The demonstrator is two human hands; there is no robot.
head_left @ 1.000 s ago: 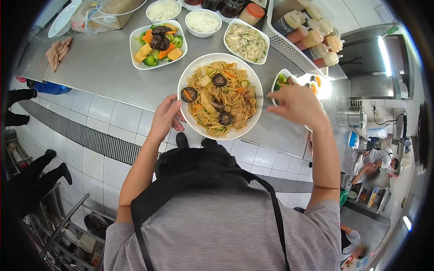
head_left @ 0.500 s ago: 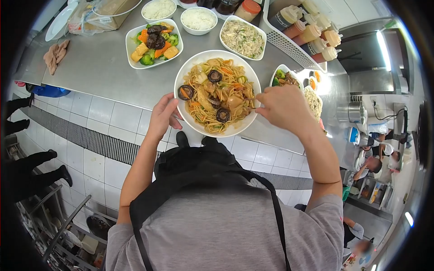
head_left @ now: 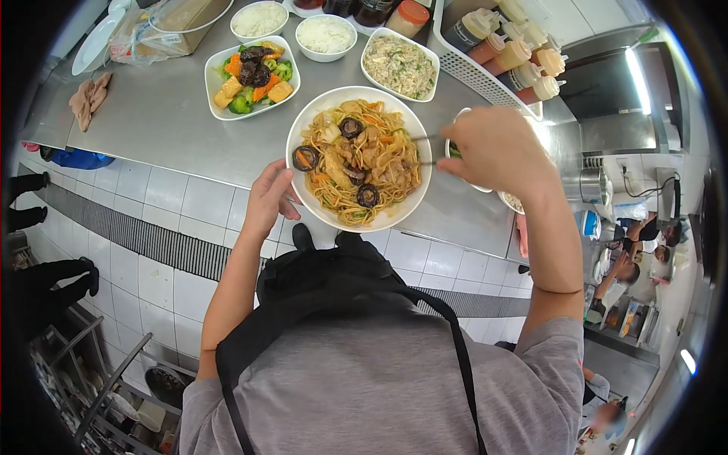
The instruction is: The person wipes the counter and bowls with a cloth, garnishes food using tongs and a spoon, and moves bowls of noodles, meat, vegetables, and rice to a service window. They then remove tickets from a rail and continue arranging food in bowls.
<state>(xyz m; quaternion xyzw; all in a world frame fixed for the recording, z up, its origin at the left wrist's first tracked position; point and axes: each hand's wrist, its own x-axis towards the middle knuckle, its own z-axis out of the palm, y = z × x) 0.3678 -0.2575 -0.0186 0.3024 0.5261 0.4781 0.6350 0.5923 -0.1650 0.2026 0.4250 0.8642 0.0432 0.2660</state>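
Observation:
A large white bowl (head_left: 359, 221) of noodles (head_left: 371, 174) with mushrooms lies at the counter's front edge. My left hand (head_left: 268, 199) rests against its left rim, fingers apart. Over the bowl's right side, my right hand (head_left: 485, 148) has its fingers closed around what look like thin tongs (head_left: 431, 137), whose two tips reach the noodles. That hand partly hides a white dish (head_left: 464, 117) with greens behind it.
Behind the bowl are a vegetable dish (head_left: 254, 80), two rice bowls (head_left: 258, 20) and a dish of fried rice (head_left: 400, 67). A basket (head_left: 485, 80) of sauce bottles is at back right. A cloth (head_left: 90, 100) lies left; people (head_left: 626, 267) are far right.
My right hand has moved right and slightly up, and the two thin tips now show between it and the noodles. My left hand stays by the rim. The whole view has shifted slightly.

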